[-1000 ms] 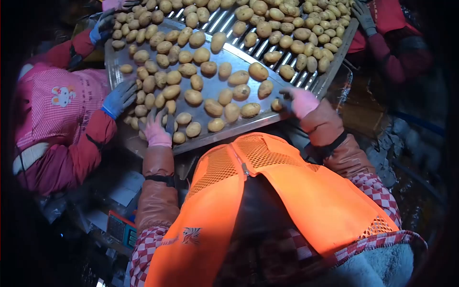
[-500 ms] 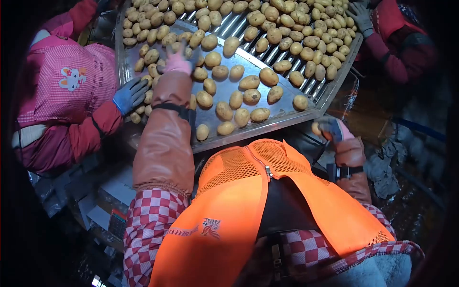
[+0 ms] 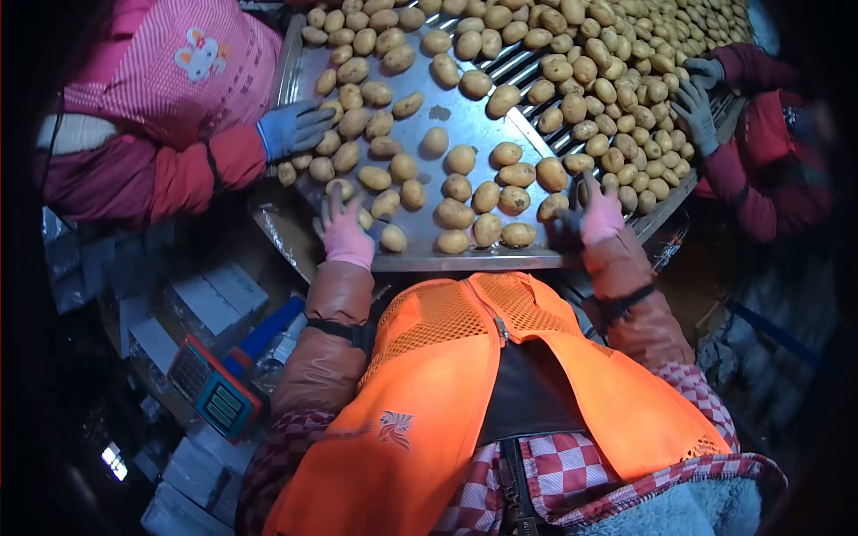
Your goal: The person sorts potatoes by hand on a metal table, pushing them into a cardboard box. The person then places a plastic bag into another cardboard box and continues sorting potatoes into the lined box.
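Note:
My left hand (image 3: pixel 346 234), in a pink and grey glove, is at the front left edge of the metal sorting table (image 3: pixel 420 261). Its fingers are spread and touch or nearly touch a potato (image 3: pixel 340 188); another potato (image 3: pixel 393 238) lies just right of the wrist. At the front right corner, my right hand (image 3: pixel 599 213) has its fingers apart over the table surface, close to a potato (image 3: pixel 553 206). I see no potato held in it. Between my hands, several loose potatoes (image 3: pixel 487 230) lie on the smooth plate.
A heap of potatoes (image 3: pixel 626 80) covers the slatted part (image 3: pixel 527 76) at the back right. A co-worker's blue-gloved hand (image 3: pixel 295 129) rests by potatoes on the left; another person's grey-gloved hands (image 3: pixel 699 116) are at the right edge. A digital scale display (image 3: pixel 214 384) stands lower left.
My left hand has drawn back from farther up the plate to its front edge. My right hand has come from beside the table onto its corner and no longer shows the potato it held.

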`<action>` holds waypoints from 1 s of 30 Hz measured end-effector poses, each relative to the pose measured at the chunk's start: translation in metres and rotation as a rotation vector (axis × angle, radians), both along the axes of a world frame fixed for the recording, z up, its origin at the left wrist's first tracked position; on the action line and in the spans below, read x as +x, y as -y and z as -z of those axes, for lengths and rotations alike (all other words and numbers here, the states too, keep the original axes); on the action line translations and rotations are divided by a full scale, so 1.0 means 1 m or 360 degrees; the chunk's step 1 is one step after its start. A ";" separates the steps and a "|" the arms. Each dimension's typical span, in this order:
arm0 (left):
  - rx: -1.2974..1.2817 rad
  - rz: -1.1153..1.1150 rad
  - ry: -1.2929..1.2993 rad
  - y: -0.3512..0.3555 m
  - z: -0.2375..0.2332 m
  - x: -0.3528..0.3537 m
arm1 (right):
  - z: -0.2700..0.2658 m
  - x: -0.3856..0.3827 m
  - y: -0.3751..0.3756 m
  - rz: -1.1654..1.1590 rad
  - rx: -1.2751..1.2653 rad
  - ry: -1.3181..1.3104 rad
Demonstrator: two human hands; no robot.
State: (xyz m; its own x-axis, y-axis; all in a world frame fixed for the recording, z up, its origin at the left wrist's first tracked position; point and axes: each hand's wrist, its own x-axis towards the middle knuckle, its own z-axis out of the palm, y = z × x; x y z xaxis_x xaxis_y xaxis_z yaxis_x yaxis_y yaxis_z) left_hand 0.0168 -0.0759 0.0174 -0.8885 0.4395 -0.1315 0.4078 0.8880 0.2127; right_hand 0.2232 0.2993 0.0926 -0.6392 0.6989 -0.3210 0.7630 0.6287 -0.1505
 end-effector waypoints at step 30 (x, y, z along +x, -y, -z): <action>0.0032 0.0131 0.0097 -0.044 0.001 -0.033 | 0.003 -0.103 0.116 -0.1462 -0.0671 0.0045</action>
State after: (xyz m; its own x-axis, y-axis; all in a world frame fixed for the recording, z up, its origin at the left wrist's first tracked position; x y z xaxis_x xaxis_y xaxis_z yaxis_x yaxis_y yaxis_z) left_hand -0.0161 -0.0317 0.0166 -0.8400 0.5137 -0.1745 0.4648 0.8473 0.2569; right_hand 0.1199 0.1837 0.0900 -0.8609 -0.2338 -0.4518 0.0173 0.8741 -0.4854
